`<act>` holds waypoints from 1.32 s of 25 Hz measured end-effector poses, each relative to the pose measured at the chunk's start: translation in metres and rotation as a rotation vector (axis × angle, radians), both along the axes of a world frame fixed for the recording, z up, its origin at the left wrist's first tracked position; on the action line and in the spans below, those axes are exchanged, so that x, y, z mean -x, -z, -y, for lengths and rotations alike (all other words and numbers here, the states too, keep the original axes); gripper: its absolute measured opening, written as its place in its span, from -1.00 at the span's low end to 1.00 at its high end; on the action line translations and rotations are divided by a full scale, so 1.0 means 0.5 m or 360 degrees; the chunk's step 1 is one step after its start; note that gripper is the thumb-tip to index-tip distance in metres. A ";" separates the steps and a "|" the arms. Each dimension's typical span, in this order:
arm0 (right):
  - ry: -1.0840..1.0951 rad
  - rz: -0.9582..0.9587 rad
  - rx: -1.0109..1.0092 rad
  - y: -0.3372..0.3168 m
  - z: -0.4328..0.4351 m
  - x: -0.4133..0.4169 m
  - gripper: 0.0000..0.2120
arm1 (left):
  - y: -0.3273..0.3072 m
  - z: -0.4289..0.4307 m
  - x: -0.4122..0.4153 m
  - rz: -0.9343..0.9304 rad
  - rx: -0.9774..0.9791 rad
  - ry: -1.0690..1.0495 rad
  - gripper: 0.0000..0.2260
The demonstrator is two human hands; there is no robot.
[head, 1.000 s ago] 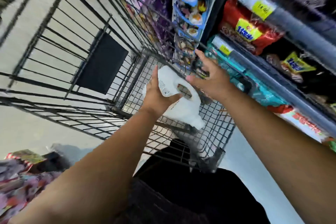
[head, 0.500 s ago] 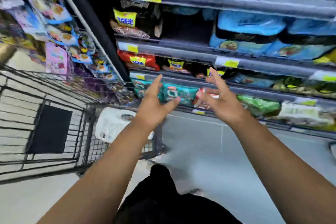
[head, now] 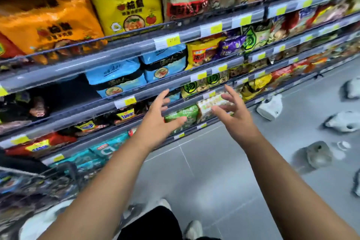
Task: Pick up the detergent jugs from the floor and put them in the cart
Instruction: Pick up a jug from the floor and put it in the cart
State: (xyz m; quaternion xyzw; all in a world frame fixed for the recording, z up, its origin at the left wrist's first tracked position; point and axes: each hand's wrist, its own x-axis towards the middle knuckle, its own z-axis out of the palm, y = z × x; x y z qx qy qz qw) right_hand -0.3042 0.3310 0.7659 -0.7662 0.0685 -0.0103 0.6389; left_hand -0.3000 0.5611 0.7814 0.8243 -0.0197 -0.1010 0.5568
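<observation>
Both arms reach forward in mid air in front of the shelves. My left hand (head: pixel 157 121) has its fingers spread and holds nothing. My right hand (head: pixel 234 112) is likewise spread and empty. Several white detergent jugs lie on the grey floor at the right: one jug (head: pixel 270 107) by the shelf foot, another jug (head: pixel 341 122) further right, and a greyish jug (head: pixel 317 154) nearer to me. The wire cart (head: pixel 29 187) shows only as a blurred corner at the lower left, with a white jug (head: pixel 42 220) inside it.
Store shelves (head: pixel 136 52) full of coloured noodle packets run along the left and top. The grey tiled floor (head: pixel 214 181) stretches ahead to the right. A small white cap (head: pixel 343 144) lies near the jugs. My dark trousers and shoes show at the bottom.
One second ago both hands were setting a white jug in the cart. They let go, and the view has swung right from the cart to the shelves and the jugs on the floor.
</observation>
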 end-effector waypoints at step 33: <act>0.1985 -0.0081 0.0145 -0.006 1.000 0.172 -0.37 | -0.020 1.270 -0.272 0.0117 -0.0040 0.1878 -0.28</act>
